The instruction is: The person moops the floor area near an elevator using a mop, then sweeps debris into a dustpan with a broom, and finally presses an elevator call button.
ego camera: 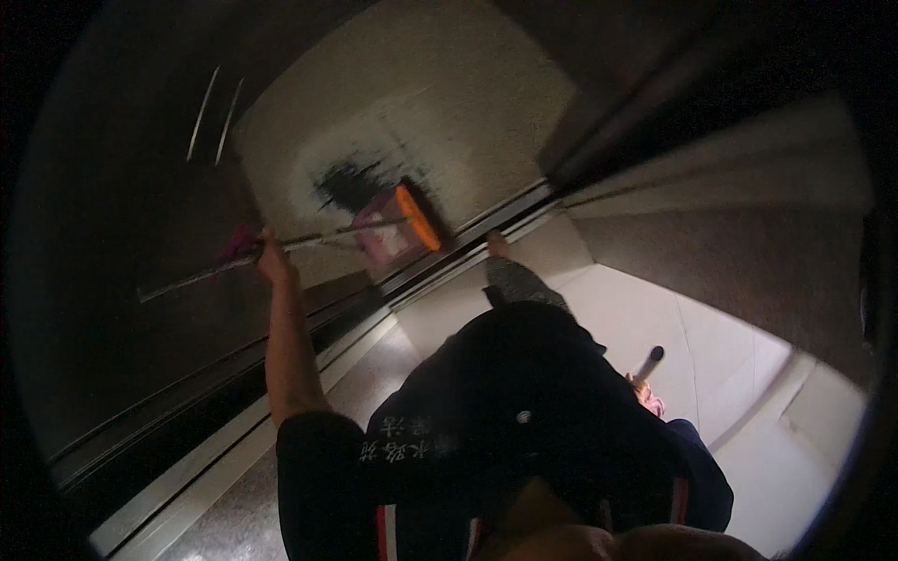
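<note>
My left hand point(275, 261) is stretched out over the dark floor and grips the thin metal handle point(309, 242) of a long-handled dustpan. The pink dustpan point(377, 242) has an orange edge point(418, 219) and sits close to a metal door track. A purple cloth-like thing point(240, 242) is at the handle beside this hand. At my right side, my right hand point(638, 384) is partly hidden by my dark shirt and appears closed around a tube-like handle point(654, 357) with a dark end. Something pink point(655, 404) is beside it, too blurred to name.
Metal door tracks point(505, 214) cross the floor diagonally between a dim grey-brown floor point(393, 70) and pale tiles point(624, 301). Dark marks or a reflection point(347, 184) show behind the dustpan. My foot point(497, 244) is at the track. A brown panel point(729, 280) borders the right.
</note>
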Available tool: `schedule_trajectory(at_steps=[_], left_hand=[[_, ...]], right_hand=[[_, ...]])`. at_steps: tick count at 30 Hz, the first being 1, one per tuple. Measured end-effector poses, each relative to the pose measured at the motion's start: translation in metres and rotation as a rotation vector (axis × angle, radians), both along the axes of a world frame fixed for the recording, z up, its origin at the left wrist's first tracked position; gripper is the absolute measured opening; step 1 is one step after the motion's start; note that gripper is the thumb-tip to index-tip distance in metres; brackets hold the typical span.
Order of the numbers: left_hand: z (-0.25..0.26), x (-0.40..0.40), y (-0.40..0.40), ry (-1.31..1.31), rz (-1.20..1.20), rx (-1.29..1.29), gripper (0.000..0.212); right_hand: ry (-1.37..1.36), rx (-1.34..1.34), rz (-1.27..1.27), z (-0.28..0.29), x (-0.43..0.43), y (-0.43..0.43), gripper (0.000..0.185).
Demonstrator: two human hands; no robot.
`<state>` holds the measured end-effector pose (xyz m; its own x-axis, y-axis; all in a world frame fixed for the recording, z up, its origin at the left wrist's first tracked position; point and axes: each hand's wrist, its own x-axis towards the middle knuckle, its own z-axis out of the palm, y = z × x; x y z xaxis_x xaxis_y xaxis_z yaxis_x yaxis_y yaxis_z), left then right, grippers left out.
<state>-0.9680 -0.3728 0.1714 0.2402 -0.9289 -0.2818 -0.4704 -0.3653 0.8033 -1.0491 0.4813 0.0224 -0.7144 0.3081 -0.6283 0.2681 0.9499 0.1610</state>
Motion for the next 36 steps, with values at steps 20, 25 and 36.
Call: schedule_trajectory(at_steps=[20, 25, 36], left_hand=[[-0.092, 0.183, -0.061, 0.329, 0.293, -0.162, 0.043], [-0.054, 0.168, -0.016, 0.415, 0.684, -0.106, 0.046], [-0.104, 0.306, 0.087, 0.517, 0.666, 0.012, 0.050]], right_hand=[[-0.027, -0.432, 0.002, 0.005, -0.028, -0.082, 0.039], [-0.044, -0.446, 0.024, 0.012, -0.051, -0.095, 0.038], [-0.046, -0.458, 0.055, 0.030, -0.069, -0.119, 0.036]])
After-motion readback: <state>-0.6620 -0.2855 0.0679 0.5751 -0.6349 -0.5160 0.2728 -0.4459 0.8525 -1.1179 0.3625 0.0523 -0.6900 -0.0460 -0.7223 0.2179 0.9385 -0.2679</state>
